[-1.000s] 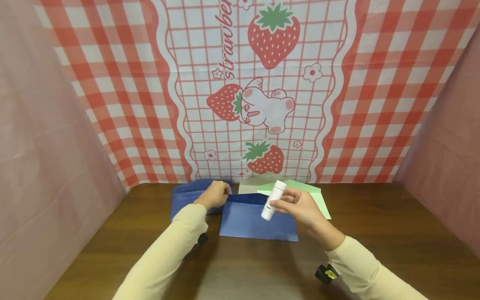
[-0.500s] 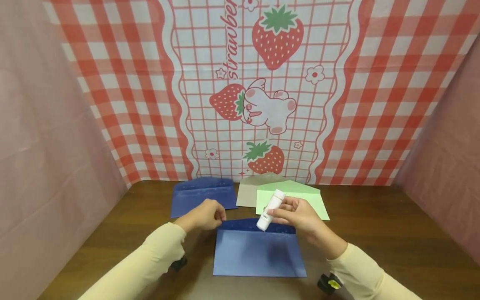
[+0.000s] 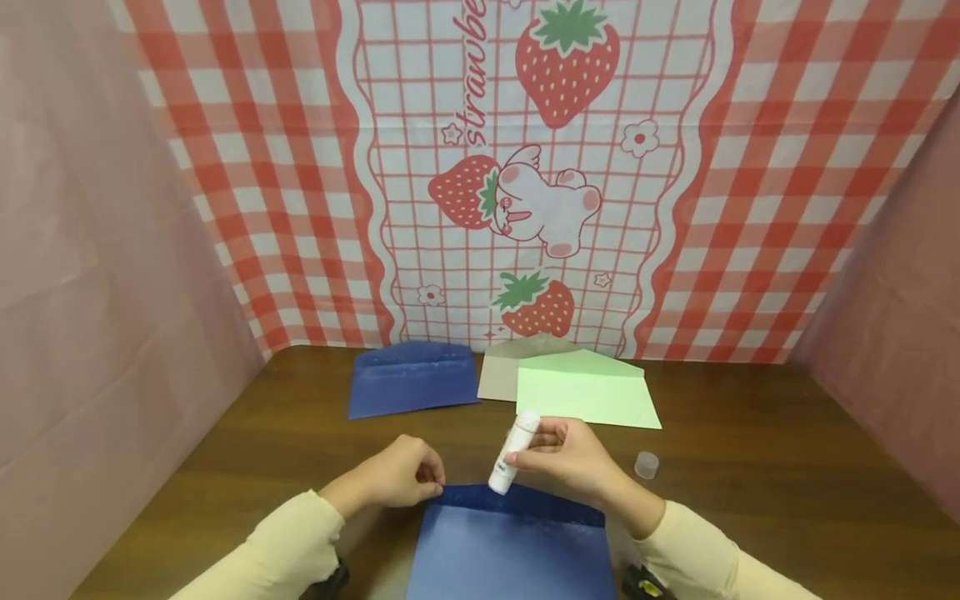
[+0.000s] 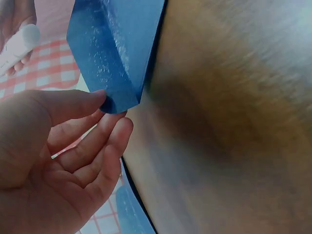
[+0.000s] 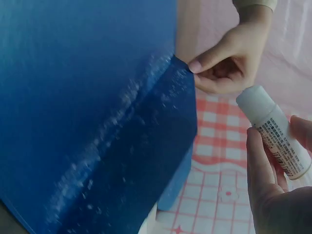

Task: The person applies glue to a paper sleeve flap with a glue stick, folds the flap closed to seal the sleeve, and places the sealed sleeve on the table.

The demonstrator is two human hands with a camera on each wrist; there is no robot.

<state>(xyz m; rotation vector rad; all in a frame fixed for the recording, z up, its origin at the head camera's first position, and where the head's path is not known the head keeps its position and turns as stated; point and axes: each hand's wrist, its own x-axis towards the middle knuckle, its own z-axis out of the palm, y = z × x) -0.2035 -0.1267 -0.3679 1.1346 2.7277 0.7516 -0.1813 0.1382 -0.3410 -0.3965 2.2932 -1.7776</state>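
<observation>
A blue envelope [image 3: 510, 554] lies before me with its dark flap raised, and whitish smears show along the flap and fold in the right wrist view. My left hand [image 3: 403, 472] pinches the flap's left corner between thumb and fingers, as the left wrist view also shows. Over the flap, my right hand [image 3: 576, 460] holds a white glue stick [image 3: 514, 450] at a tilt. Small print covers the glue stick's side [image 5: 280, 141] in the right wrist view. The envelope's lower edge falls outside the head view.
A small translucent cap [image 3: 647, 465] sits on the wooden table [image 3: 750, 467] right of my right hand. Farther back lie another blue envelope [image 3: 414, 385], a grey-beige envelope [image 3: 501, 375] and a light green envelope [image 3: 585, 396]. A strawberry-print cloth [image 3: 555, 183] hangs behind.
The blue envelope has come toward me, away from the others, with my left hand at its flap corner. The glue stick has moved nearer too, and the cap has come into sight.
</observation>
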